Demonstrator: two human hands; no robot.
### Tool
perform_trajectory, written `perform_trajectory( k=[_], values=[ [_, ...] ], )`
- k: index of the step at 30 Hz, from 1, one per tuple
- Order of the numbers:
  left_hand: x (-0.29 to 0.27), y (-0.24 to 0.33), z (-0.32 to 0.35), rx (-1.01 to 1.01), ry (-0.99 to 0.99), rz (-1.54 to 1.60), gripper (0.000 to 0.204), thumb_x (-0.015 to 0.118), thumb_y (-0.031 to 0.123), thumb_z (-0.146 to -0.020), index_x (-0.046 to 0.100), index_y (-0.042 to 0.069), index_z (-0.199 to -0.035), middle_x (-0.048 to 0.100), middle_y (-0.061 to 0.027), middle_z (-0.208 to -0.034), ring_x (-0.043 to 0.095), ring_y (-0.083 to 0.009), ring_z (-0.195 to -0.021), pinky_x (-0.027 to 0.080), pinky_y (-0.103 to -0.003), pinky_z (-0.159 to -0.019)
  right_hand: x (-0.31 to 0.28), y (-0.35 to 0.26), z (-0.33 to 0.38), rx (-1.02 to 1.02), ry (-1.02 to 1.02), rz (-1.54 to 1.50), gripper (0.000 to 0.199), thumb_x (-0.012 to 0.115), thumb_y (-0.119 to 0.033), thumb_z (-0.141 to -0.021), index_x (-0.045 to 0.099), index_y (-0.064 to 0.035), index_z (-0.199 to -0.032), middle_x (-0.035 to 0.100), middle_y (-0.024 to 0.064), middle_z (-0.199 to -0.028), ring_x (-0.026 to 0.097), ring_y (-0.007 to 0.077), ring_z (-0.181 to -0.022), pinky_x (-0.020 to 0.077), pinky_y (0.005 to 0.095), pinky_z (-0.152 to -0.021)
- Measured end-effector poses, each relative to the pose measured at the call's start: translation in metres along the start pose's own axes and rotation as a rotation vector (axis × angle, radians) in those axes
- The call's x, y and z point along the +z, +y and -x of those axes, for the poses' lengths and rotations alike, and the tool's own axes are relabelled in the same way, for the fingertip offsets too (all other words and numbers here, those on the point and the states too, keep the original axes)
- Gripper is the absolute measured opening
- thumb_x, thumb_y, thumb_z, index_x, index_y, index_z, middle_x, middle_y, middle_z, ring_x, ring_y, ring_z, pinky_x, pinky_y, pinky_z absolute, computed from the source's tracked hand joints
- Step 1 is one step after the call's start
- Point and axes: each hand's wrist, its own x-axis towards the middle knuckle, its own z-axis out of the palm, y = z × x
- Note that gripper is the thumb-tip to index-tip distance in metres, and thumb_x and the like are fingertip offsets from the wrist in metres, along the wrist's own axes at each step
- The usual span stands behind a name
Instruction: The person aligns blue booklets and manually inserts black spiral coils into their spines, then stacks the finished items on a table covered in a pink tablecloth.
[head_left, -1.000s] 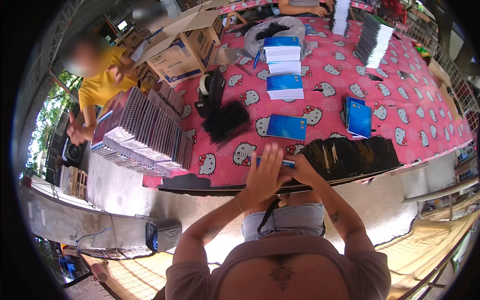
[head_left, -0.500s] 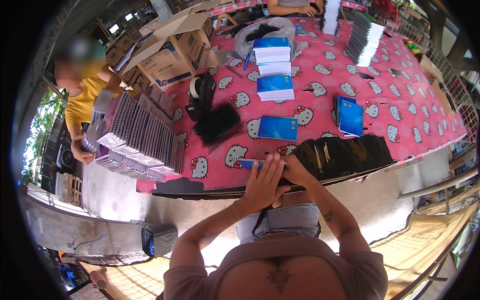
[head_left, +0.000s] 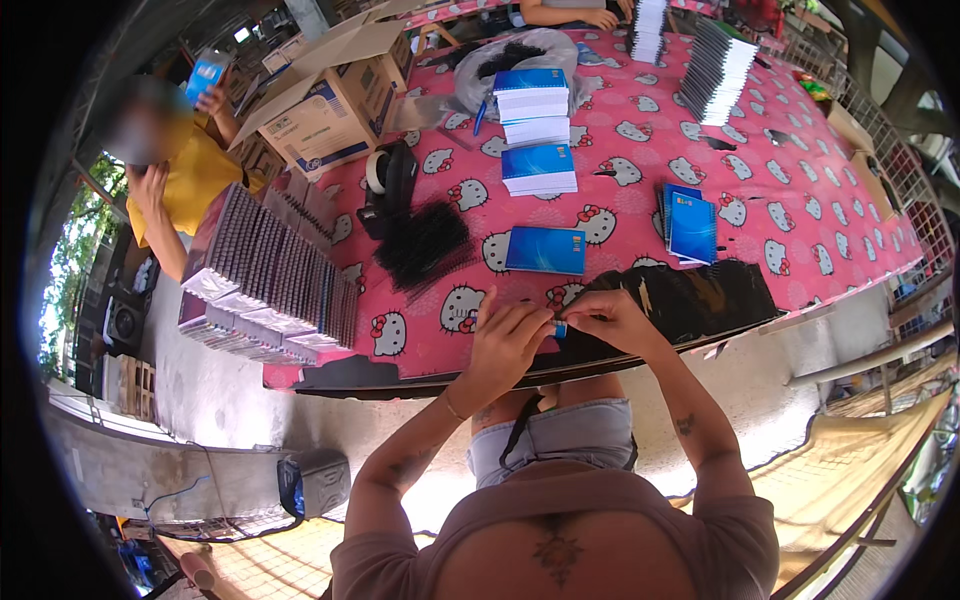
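Pinching a small blue item point(head_left: 560, 328) between them, the left hand point(head_left: 508, 340) and right hand point(head_left: 610, 316) meet at the near edge of the pink patterned table point(head_left: 800, 220), fingertips pressed together on it (what the item is stays too small to tell). A second ago the left hand's fingers were raised and spread; now they are folded down onto the piece, so the handling looks more settled. A blue booklet point(head_left: 545, 250) lies just beyond, and the black combs point(head_left: 425, 243) sit to its left, unmoved. The person in yellow point(head_left: 190, 175) at far left now lifts a blue pack.
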Motion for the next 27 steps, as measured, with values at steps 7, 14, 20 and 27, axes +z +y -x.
perform_trajectory(
  k=[7,14,20,27],
  values=[
    [-0.014,0.006,-0.004,-0.035,-0.12,-0.011,0.027,0.074,0.016,-0.084,0.067,0.007,-0.108,0.068,-0.0104,-0.105,0.066,-0.0277,-0.091,0.049,-0.042,-0.086,0.009,-0.019,-0.007,-0.198,0.016,0.216,0.012,0.073,0.0,-0.078,0.065,0.0004,-0.086,0.065,0.0119,-0.082,0.068,0.0213,-0.076,0.0539,0.0318,-0.069],
    [-0.036,0.023,-0.036,-0.144,-0.274,0.126,0.025,0.069,0.005,-0.083,0.067,0.004,-0.107,0.069,-0.0133,-0.098,0.067,-0.0331,-0.089,0.055,-0.042,-0.073,0.023,-0.048,0.007,-0.24,0.372,0.313,0.024,0.074,-0.007,-0.083,0.063,-0.001,-0.103,0.065,0.0157,-0.097,0.069,0.0315,-0.085,0.0551,0.0385,-0.076],
    [-0.03,0.02,-0.099,0.111,-0.076,0.373,0.025,0.07,0.008,-0.085,0.069,0.004,-0.11,0.069,-0.0157,-0.101,0.068,-0.0348,-0.092,0.056,-0.041,-0.077,-0.009,-0.085,0.026,-0.167,0.374,0.455,0.036,0.073,-0.009,-0.086,0.068,-0.0048,-0.121,0.071,0.0191,-0.103,0.07,0.0331,-0.087,0.0556,0.0369,-0.076],
    [0.058,-0.087,-0.047,0.238,-0.297,-0.111,0.035,0.064,0.008,-0.085,0.064,0.001,-0.119,0.066,-0.0165,-0.115,0.064,-0.0317,-0.111,0.054,-0.039,-0.093,-0.131,-0.03,0.021,0.075,0.575,1.355,0.061,0.076,-0.021,-0.079,0.058,-0.0129,-0.136,0.054,0.0113,-0.138,0.052,0.0351,-0.125,0.0427,0.0495,-0.102]
  ],
)
